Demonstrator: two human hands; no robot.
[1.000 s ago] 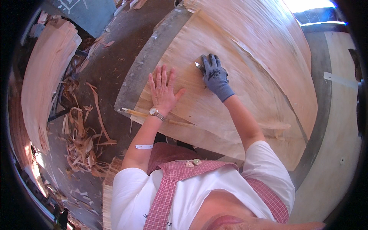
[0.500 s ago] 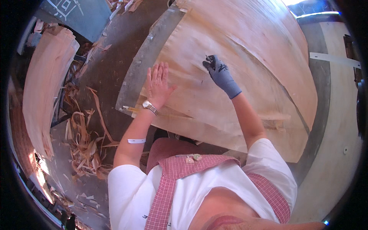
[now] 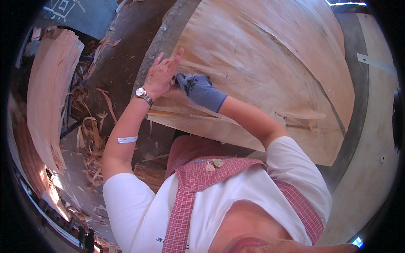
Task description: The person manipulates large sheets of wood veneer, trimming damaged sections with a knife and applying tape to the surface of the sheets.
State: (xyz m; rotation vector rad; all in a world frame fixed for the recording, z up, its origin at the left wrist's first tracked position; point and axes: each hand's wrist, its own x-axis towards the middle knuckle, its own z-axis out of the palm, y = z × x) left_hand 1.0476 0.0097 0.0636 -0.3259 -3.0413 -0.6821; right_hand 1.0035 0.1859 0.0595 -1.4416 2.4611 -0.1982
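Note:
Large thin sheets of pale wood veneer lie over a grey-topped table. At the left edge of the veneer my bare left hand rests with its fingers stretched out, a watch on its wrist. My right hand, in a grey-blue glove with dark fingertips, is closed close beside the left thumb. A small dark, metallic-looking piece shows at its fingertips, too small to name. One veneer layer overlaps another along a curved dark edge at the right.
Left of me stands a stack of veneer strips. Curled wood shavings litter the floor. A blue-grey panel is at the far left. A long pale board with a white strip runs along the right.
My right hand has moved left and slightly nearer, from the middle of the veneer to beside my left thumb. My left hand has shifted left to the veneer's edge.

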